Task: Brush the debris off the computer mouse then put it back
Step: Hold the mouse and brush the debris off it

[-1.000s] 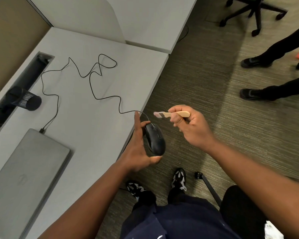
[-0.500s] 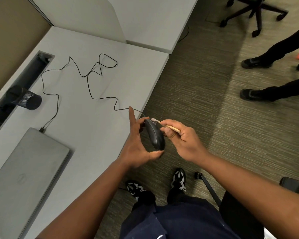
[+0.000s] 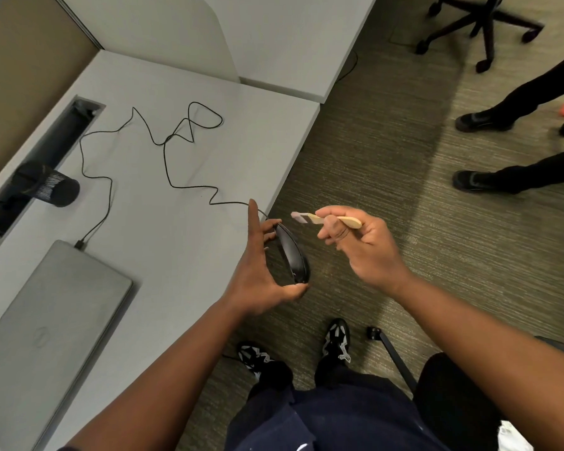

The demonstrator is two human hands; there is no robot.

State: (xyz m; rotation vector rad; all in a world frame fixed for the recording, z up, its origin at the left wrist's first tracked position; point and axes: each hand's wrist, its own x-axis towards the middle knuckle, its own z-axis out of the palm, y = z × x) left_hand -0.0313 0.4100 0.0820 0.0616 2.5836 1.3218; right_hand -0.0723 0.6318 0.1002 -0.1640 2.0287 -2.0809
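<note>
A long slot (image 3: 62,138) is cut into my gray desk (image 3: 183,255). It is dark inside, and I cannot tell what is in it. A black mesh cup (image 3: 51,188) lies on its side, half over the slot. I cannot see into it.

My left hand (image 3: 258,275) holds the black mouse (image 3: 292,255) out past the edge of the desk, over the carpet. The mouse stands on its side. My thumb is under its near end and my curled fingers are on its far end. My pointer finger sticks straight up and touches nothing.

My right hand (image 3: 362,245) pinches a little brush (image 3: 326,219) with a pale wooden handle. My thumb and fingers are curled round the handle. The soft pinkish tip points left at the mouse. It is near the top of the mouse but not touching it.

The thin black mouse cord (image 3: 166,164) wiggles back across the desk. A closed gray laptop (image 3: 43,327) lies on the desk near me, with a plug in its far edge.
</note>
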